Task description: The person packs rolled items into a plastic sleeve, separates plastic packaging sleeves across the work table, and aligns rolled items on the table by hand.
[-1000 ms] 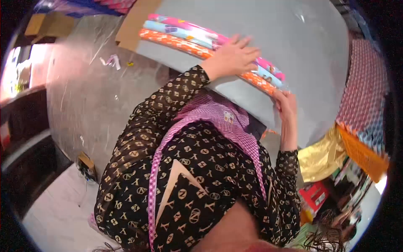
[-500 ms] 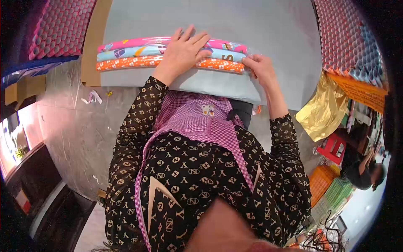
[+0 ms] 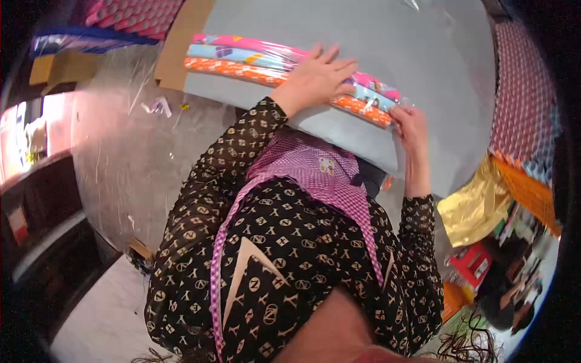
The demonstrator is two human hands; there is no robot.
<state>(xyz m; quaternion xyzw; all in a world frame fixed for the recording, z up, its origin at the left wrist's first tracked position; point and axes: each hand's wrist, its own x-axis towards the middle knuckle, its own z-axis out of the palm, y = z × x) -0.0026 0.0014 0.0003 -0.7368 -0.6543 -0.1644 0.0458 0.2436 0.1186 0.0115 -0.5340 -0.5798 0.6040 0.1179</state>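
Note:
Three long rolls lie side by side under clear film on a grey work surface [image 3: 436, 72]: a pink roll [image 3: 254, 43], a light blue roll [image 3: 209, 51] and an orange roll with white marks [image 3: 233, 69]. My left hand [image 3: 318, 77] rests flat across the rolls, right of their middle, with its fingers spread. At the rolls' right end, my right hand [image 3: 411, 126] pinches the clear film between thumb and fingers.
Stacked pink tubes [image 3: 136, 17] stand at the upper left beside brown cardboard [image 3: 181, 42]. More tubes [image 3: 523, 91] are stacked at the right, above gold foil [image 3: 475, 209] and a red item [image 3: 472, 263]. Another person [image 3: 502, 305] is at the lower right.
The whole view has tilted, so the rolls now slope down to the right. My left hand stays on the rolls and my right hand stays at their right end.

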